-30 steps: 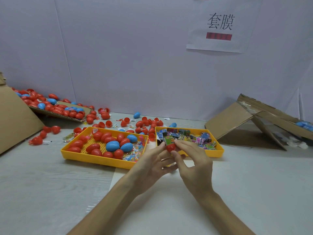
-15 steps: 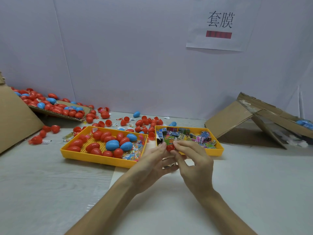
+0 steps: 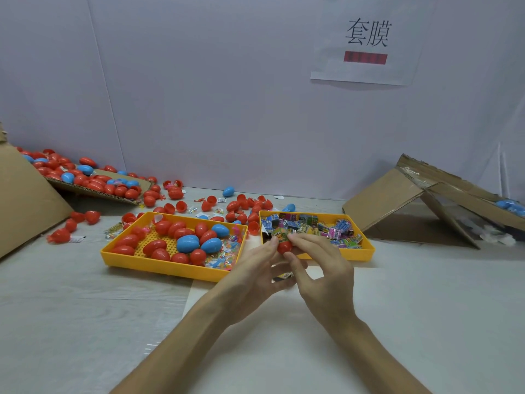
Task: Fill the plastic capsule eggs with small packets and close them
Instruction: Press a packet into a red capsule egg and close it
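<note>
My left hand [image 3: 252,268] and my right hand [image 3: 321,268] meet in front of the two yellow trays, both pinching a red capsule egg half [image 3: 284,247]. A small green and orange packet [image 3: 279,235] sticks out of its top, under my right fingertips. Another packet [image 3: 282,275] shows between my palms, low down. The left yellow tray [image 3: 159,263] holds red and blue eggs and tiny clear packets. The right yellow tray [image 3: 366,251] holds several colourful small packets.
Loose red egg halves and a few blue eggs [image 3: 228,191] lie scattered behind the trays. A cardboard flap [image 3: 99,189] at far left carries more eggs. Folded cardboard [image 3: 412,211] stands at right with blue eggs behind it. A brown box side [image 3: 25,203] fills the left edge.
Both hands stay together over the red egg half; the packet sits a little deeper under my right fingertips. The view has shifted slightly.
</note>
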Demonstrator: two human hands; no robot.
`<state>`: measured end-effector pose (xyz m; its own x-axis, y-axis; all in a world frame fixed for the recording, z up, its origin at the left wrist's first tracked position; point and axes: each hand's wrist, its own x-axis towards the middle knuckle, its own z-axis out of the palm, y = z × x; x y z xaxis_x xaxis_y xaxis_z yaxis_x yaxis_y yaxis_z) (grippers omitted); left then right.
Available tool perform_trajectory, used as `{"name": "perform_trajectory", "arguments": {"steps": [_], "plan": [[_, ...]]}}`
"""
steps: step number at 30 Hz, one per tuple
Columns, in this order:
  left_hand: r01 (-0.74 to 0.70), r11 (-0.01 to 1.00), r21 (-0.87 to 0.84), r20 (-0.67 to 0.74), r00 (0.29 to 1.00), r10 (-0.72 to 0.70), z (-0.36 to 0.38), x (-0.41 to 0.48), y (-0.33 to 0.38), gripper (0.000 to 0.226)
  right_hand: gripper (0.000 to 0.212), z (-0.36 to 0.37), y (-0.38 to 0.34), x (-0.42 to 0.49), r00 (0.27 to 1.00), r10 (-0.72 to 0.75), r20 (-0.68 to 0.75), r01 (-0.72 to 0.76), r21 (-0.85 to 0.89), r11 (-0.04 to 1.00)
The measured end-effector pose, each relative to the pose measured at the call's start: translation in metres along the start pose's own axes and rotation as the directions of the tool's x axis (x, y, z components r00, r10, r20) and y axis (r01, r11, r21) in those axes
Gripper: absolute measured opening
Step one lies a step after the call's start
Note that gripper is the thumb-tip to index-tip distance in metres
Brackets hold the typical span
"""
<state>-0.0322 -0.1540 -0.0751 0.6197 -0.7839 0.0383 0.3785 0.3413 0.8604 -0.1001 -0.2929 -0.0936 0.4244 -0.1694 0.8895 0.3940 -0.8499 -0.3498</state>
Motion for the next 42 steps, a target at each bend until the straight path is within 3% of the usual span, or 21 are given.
{"name": "perform_trajectory", "arguments": {"steps": [17,21,25,36,42], "plan": [[0.021,0.999,0.047,0.023,0.999,-0.022,0.0007,-0.0005,-0.0024,0.039,0.027,-0.0008,0.0058,-0.0017,0.999,-0.042,-0.029,0.043,0.043,0.998],[0.036,0.999,0.015,0.032,0.999,-0.036,0.0018,-0.0006,-0.0006,0.044,0.037,0.0001,0.0005,0.0014,0.998,0.057,-0.033,-0.056,0.045,0.997],[0.050,0.998,-0.041,0.003,0.999,-0.049,0.0000,0.0012,-0.0015,0.042,0.031,0.0006,0.0016,0.0001,0.995,0.095,-0.015,-0.094,0.028,0.995],[-0.039,0.993,0.107,-0.032,0.999,0.042,0.0020,-0.0007,-0.0024,0.039,0.026,0.0015,0.0029,-0.0015,0.999,0.014,-0.048,-0.014,-0.014,1.000],[-0.006,0.991,0.135,-0.037,0.999,0.011,0.0034,0.0003,-0.0035,0.037,0.022,-0.0001,0.0049,-0.0019,0.999,0.010,-0.040,-0.009,0.034,0.999]]}}
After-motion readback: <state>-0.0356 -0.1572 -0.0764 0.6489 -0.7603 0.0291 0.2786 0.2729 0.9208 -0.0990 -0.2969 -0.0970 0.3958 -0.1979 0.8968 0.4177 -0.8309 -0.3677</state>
